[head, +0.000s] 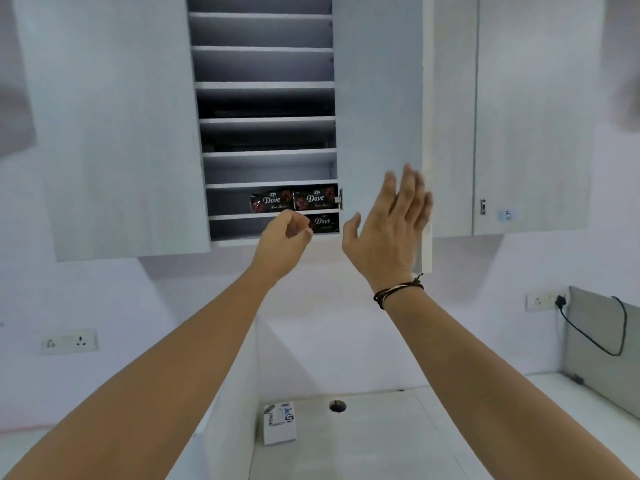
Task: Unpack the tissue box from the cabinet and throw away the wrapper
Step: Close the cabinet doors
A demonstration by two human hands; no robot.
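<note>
An overhead cabinet (pixel 270 154) stands open, showing several narrow shelves. Two dark wrapped Dove tissue boxes (pixel 294 200) lie side by side on the second-lowest shelf. A third Dove box (pixel 325 222) lies on the bottom shelf. My left hand (pixel 285 233) is raised in front of the bottom shelf with its fingers curled, just left of that third box, holding nothing that I can see. My right hand (pixel 391 223) is spread flat against the inner face of the open right door (pixel 377 98), fingers apart. A dark cord bracelet circles its wrist.
The left door (pixel 117 133) hangs open too. A closed cabinet marked 5 (pixel 507 215) is at the right. Below lies a white desk (pixel 363 438) with a cable hole (pixel 337 406), a small white card (pixel 280 424), wall sockets (pixel 69 341) and a grey partition (pixel 602 327).
</note>
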